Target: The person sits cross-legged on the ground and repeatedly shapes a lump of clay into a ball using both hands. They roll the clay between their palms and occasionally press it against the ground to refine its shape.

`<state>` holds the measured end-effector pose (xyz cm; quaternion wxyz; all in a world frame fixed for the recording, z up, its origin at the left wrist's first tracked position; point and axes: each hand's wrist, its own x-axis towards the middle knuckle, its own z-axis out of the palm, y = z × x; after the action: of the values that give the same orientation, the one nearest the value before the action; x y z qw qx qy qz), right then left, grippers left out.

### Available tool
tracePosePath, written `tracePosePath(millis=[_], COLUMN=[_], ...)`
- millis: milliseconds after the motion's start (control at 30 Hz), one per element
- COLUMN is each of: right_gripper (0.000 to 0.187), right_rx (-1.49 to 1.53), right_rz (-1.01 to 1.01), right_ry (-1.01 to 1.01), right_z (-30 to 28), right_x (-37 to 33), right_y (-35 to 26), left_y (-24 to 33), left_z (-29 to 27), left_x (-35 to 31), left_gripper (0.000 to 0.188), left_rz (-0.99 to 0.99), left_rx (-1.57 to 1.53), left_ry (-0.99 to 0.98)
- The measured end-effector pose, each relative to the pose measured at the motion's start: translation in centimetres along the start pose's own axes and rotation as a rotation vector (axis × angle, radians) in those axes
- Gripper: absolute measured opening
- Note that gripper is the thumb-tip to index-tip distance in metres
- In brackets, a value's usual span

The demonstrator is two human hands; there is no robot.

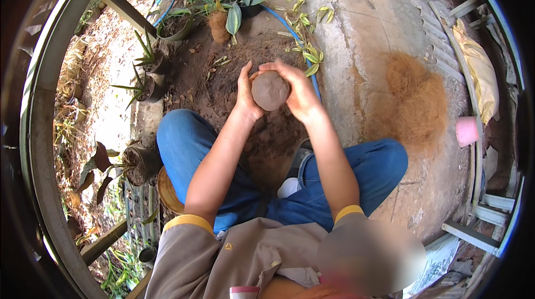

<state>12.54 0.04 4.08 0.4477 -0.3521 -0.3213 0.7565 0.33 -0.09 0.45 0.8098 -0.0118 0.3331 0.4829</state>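
A rounded, grey-brown mud ball (pixel 270 91) is held above the ground between my two hands. My left hand (pixel 245 92) cups its left side, with the fingers pointing up and away. My right hand (pixel 300 88) wraps round its right side, fingers curving over the far edge. The ball's top looks smooth with faint cracks; its underside is hidden. Below it lies loose dark soil (pixel 223 79), between and beyond my bent legs.
Potted plants (pixel 146 162) line the left. A blue hose (pixel 315 82) runs past cut leafy stems (pixel 306 48). Brown fibre (pixel 415 101) is heaped on the concrete at right, near a pink pot (pixel 467 131) and a pale sack (pixel 476 70). A fibre-wrapped plant base (pixel 219 27) stands at the back.
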Motion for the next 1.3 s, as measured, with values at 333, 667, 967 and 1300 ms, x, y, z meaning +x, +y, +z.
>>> tracePosePath(millis=[333, 667, 967, 1300], right_gripper=[0.032, 0.03, 0.038, 0.023], right_rx=[-0.326, -0.519, -0.164, -0.372], right_rz=[-0.215, -0.515, -0.248, -0.38], right_ry=[0.244, 0.125, 0.251, 0.278], right_z=[-0.6, -0.6, -0.2, -1.0], right_x=[1.1, 0.8, 1.1, 1.7], right_y=[2.6, 3.4, 2.5, 3.0], left_y=[-0.5, -1.4, -0.8, -1.5], left_z=[-1.9, 2.2, 1.0, 2.5], left_x=[2.7, -1.5, -1.1, -0.2], left_gripper=[0.061, 0.095, 0.101, 0.085], left_rz=[0.382, 0.475, 0.365, 0.437], left_rx=[0.267, 0.592, 0.343, 0.547], left_ry=[0.2, 0.174, 0.043, 0.047])
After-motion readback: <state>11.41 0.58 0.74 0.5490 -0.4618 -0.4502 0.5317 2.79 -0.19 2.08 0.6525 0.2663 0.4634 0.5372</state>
